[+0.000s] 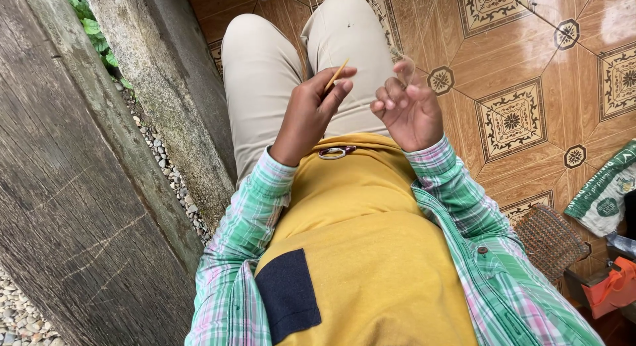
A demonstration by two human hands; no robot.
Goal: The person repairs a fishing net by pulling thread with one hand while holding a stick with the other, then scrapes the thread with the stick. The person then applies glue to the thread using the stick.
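My left hand (311,111) is raised over my lap and pinches a thin wooden stick (336,75) between thumb and forefinger, its tip pointing up and right. My right hand (409,107) hovers just to the right of it, fingers curled, with a fine clear thread (409,66) looped around the raised fingers. The two hands are a short gap apart. I sit in beige trousers (265,61), a yellow shirt (364,253) and an open green plaid shirt. A small metal ring (333,152) lies at my waist below the hands.
A rough wooden beam (73,187) and a concrete ledge (165,87) run along the left, with gravel between them. Patterned brown floor tiles (517,114) lie to the right. A woven basket (550,240), a green-and-white sack (606,193) and an orange object (613,286) sit at the right edge.
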